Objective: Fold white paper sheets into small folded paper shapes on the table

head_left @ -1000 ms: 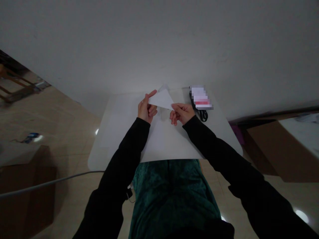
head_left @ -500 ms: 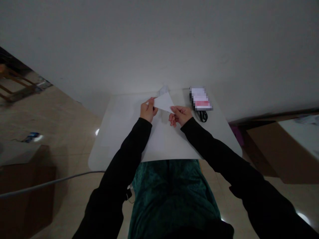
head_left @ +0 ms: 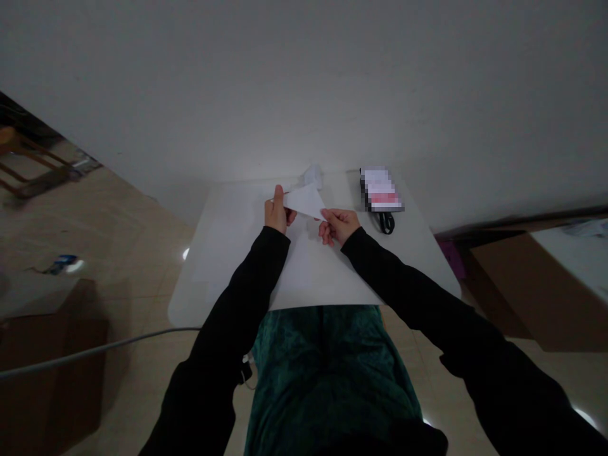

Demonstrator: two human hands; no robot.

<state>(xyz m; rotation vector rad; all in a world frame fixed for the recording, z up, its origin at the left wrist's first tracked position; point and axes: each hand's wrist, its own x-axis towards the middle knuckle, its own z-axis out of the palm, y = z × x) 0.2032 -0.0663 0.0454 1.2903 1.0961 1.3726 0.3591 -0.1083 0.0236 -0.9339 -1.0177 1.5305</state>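
A small folded white paper (head_left: pixel 306 200), roughly triangular, is held up over the white table (head_left: pixel 346 285). My left hand (head_left: pixel 278 212) grips its narrow left end, thumb pointing up. With thumb and forefinger, my right hand (head_left: pixel 338 225) pinches the lower right corner; its other fingers are curled beneath. Just behind the paper lies a whitish crumpled piece (head_left: pixel 313 175), partly hidden. White sheets (head_left: pixel 223 234) lie flat on the left part of the table, under my left forearm.
A blurred-out badge-like card (head_left: pixel 381 189) with a black strap (head_left: pixel 386 223) lies at the back right of the table. Behind the table rises a wall (head_left: pixel 304 82). A grey cable (head_left: pixel 118 342) runs at the left, and a cardboard box (head_left: pixel 532 285) stands at the right.
Both hands have shifted slightly left and down with the paper between them. My left thumb now points more upright. Card and sheets stay in place.
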